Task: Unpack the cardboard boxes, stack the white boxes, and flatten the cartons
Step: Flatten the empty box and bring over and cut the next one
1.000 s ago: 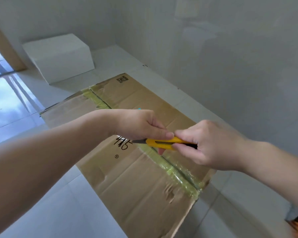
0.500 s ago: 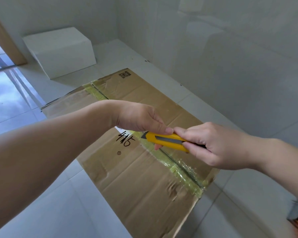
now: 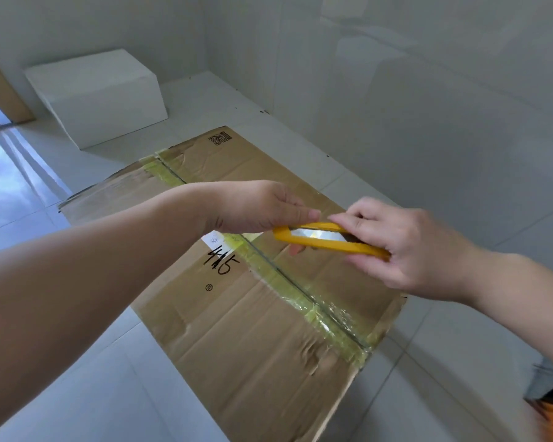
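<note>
Above the taped carton point(image 3: 237, 314), both the right hand point(image 3: 406, 250) and left hand point(image 3: 262, 207) grip the knife point(image 3: 326, 242), probably adjusting its blade.

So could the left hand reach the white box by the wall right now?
Probably not yet. The left hand is busy at the yellow knife with the right hand, and the white box sits well beyond the carton. Nothing blocks the way.

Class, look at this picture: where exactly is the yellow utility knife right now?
In the head view, the yellow utility knife is right of centre, held between the left hand and right hand, above the taped seam of the cardboard carton.
</note>
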Tool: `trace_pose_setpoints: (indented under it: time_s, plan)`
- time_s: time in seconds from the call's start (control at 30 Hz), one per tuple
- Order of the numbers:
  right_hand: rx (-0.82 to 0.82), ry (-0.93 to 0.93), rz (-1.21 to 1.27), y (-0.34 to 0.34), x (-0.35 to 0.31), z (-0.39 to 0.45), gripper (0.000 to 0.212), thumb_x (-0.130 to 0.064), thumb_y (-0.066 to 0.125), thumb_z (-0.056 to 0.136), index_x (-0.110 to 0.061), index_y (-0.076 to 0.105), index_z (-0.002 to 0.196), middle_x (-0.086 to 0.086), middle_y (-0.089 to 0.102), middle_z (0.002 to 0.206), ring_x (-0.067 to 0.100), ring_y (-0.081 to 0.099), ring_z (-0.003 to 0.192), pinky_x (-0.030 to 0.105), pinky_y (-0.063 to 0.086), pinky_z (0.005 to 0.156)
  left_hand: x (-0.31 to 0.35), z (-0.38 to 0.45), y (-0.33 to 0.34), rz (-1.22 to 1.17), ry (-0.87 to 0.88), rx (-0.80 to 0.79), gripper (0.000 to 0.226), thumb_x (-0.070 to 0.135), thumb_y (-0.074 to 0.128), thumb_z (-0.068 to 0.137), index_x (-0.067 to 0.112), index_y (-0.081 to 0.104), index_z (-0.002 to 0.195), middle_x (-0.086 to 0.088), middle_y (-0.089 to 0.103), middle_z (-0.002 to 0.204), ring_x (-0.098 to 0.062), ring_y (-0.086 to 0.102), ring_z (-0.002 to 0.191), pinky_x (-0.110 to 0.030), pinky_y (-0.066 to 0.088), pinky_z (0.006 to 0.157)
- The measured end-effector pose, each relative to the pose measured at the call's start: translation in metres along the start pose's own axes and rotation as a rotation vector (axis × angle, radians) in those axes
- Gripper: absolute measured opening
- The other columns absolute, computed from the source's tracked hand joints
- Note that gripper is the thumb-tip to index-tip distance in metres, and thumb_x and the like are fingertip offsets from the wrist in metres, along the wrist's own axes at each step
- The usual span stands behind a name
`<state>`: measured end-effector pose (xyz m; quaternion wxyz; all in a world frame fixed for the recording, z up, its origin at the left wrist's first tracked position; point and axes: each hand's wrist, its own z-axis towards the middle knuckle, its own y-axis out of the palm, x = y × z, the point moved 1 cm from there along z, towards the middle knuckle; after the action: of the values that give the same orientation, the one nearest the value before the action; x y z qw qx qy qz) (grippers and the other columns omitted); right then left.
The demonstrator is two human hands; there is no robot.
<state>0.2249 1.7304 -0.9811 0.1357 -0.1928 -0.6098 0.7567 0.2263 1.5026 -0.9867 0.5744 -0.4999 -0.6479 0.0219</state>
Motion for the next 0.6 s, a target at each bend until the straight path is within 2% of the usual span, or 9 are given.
trace_pose_setpoints:
  time_s: [0.03, 0.1, 0.13, 0.2, 0.27, 0.33, 0.43, 0.53, 0.6]
  plan:
    - [0.022, 0.005, -0.070, -0.001, 0.006, -0.002, 0.047, -0.038, 0.049, 0.087, -0.011, 0.063, 0.122, 0.003, 0.061, 0.103, 0.023, 0.060, 0.067, 0.033, 0.050, 0.053, 0.006, 0.007, 0.002, -0.011, -0.019, 0.053, 0.050, 0.060, 0.038, 0.093, 0.027, 0.072, 0.076, -0.008, 0.056, 0.071, -0.030, 0.049, 0.071, -0.041, 0.044, 0.075]
    - [0.011, 0.053, -0.168, 0.000, 0.023, -0.012, 0.042, -0.035, 0.047, 0.087, -0.009, 0.065, 0.115, 0.006, 0.061, 0.097, 0.025, 0.060, 0.070, 0.031, 0.047, 0.057, 0.016, 0.025, 0.006, -0.040, -0.075, 0.221, 0.039, 0.051, 0.041, 0.097, 0.034, 0.072, 0.080, 0.010, 0.046, 0.052, -0.010, 0.043, 0.053, -0.022, 0.039, 0.054]
    - [-0.004, 0.092, -0.188, 0.000, 0.034, -0.019, 0.039, -0.034, 0.048, 0.086, -0.009, 0.066, 0.111, 0.006, 0.060, 0.096, 0.025, 0.059, 0.071, 0.031, 0.045, 0.060, 0.019, 0.036, 0.008, -0.026, -0.084, 0.315, 0.034, 0.047, 0.043, 0.097, 0.033, 0.072, 0.086, 0.014, 0.047, 0.050, -0.006, 0.043, 0.050, -0.018, 0.038, 0.050]
    - [-0.018, 0.205, -0.181, -0.002, 0.060, -0.039, 0.031, -0.031, 0.055, 0.085, -0.011, 0.066, 0.105, 0.004, 0.057, 0.097, 0.025, 0.058, 0.073, 0.028, 0.040, 0.062, 0.023, 0.057, 0.015, 0.050, -0.058, 0.487, 0.026, 0.038, 0.048, 0.097, 0.023, 0.070, 0.097, 0.014, 0.061, 0.069, -0.009, 0.055, 0.065, -0.021, 0.044, 0.061]
    - [-0.012, 0.364, -0.131, -0.002, 0.088, -0.061, 0.023, -0.030, 0.058, 0.088, -0.015, 0.065, 0.105, 0.000, 0.054, 0.102, 0.025, 0.057, 0.077, 0.027, 0.037, 0.062, 0.026, 0.077, 0.023, 0.185, -0.040, 0.596, 0.019, 0.029, 0.052, 0.094, 0.019, 0.068, 0.100, 0.008, 0.064, 0.089, -0.014, 0.055, 0.079, -0.025, 0.041, 0.070]
    - [-0.051, 0.525, -0.106, 0.001, 0.117, -0.082, 0.024, -0.031, 0.059, 0.088, -0.019, 0.064, 0.108, -0.003, 0.053, 0.108, 0.024, 0.057, 0.086, 0.028, 0.036, 0.065, 0.027, 0.102, 0.038, 0.350, -0.038, 0.545, 0.020, 0.027, 0.052, 0.092, 0.021, 0.067, 0.103, 0.003, 0.063, 0.102, -0.019, 0.056, 0.088, -0.028, 0.043, 0.075]
    - [-0.138, 0.658, -0.094, 0.008, 0.155, -0.109, 0.027, -0.031, 0.058, 0.089, -0.020, 0.063, 0.113, -0.002, 0.052, 0.111, 0.023, 0.055, 0.093, 0.029, 0.039, 0.070, 0.033, 0.143, 0.072, 0.557, -0.035, 0.369, 0.028, 0.031, 0.044, 0.094, 0.021, 0.063, 0.112, 0.000, 0.059, 0.117, -0.022, 0.054, 0.107, -0.034, 0.046, 0.088]
    - [-0.157, 0.727, -0.067, 0.019, 0.185, -0.131, 0.023, -0.029, 0.058, 0.088, -0.018, 0.064, 0.108, 0.001, 0.052, 0.105, 0.024, 0.055, 0.094, 0.030, 0.041, 0.073, 0.050, 0.184, 0.103, 0.599, -0.002, 0.340, 0.033, 0.035, 0.041, 0.096, 0.021, 0.057, 0.121, 0.000, 0.055, 0.124, -0.021, 0.048, 0.119, -0.032, 0.041, 0.094]
    - [-0.154, 0.762, -0.052, 0.029, 0.200, -0.142, 0.022, -0.028, 0.059, 0.087, -0.017, 0.064, 0.106, 0.002, 0.053, 0.103, 0.025, 0.054, 0.094, 0.029, 0.038, 0.071, 0.061, 0.208, 0.121, 0.599, -0.008, 0.336, 0.033, 0.037, 0.040, 0.097, 0.022, 0.057, 0.120, 0.001, 0.056, 0.123, -0.021, 0.048, 0.118, -0.031, 0.037, 0.091]
